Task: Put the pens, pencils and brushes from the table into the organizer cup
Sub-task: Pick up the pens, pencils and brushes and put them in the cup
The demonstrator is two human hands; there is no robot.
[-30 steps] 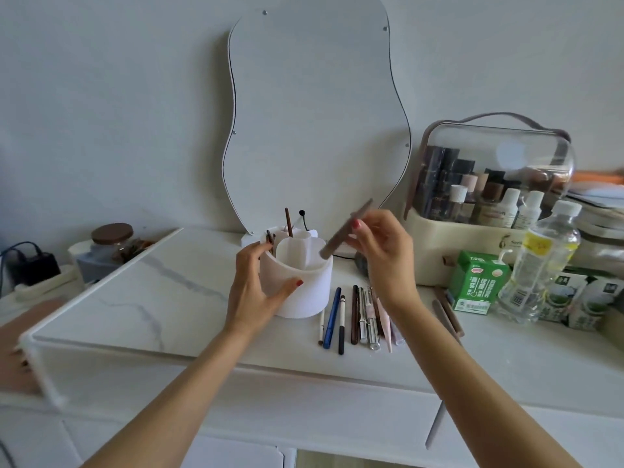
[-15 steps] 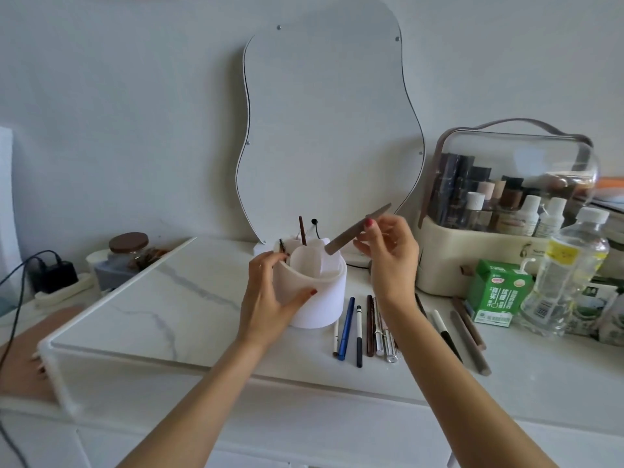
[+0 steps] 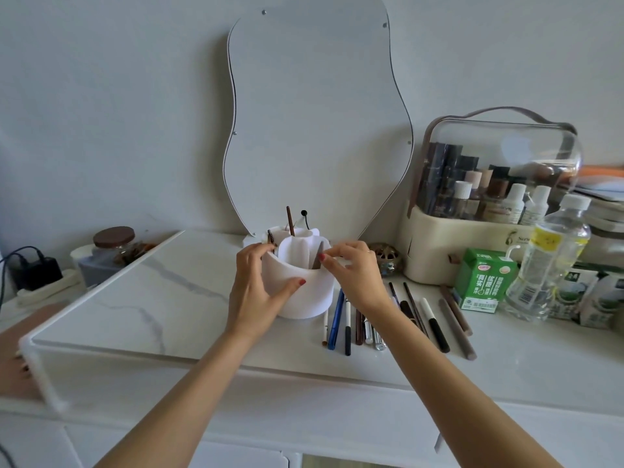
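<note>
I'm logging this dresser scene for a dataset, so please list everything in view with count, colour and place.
organizer cup: one, white, centre of table, with a few sticks standing in its back compartments
brown pencil: one, grey-brown, lowered into the cup's front compartment
loose pens and pencils: roughly a dozen, blue, black, brown, white, silver, lying right of the cup
mirror: one, wavy outline, against the wall
cosmetics case: one, clear lid, cream base, right
carton: one, green, right
water bottle: one, clear, right
jar: one, brown lid, left
left hand: holds the cup
right hand: pinches the pencil
</note>
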